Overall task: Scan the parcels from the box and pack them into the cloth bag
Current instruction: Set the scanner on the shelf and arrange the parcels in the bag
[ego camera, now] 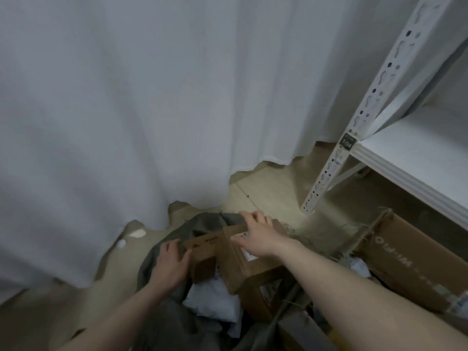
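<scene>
Lower centre: left hand (170,262) grips small cardboard parcel (202,252) | right hand (255,236) grips larger parcel (250,262), likely lowering both into grey cloth bag (162,254)

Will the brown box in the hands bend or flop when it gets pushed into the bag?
Probably not: the cardboard parcel keeps straight edges under the right hand, so it looks stiff. The grey cloth bag folds softly and would likely give way instead.
</scene>
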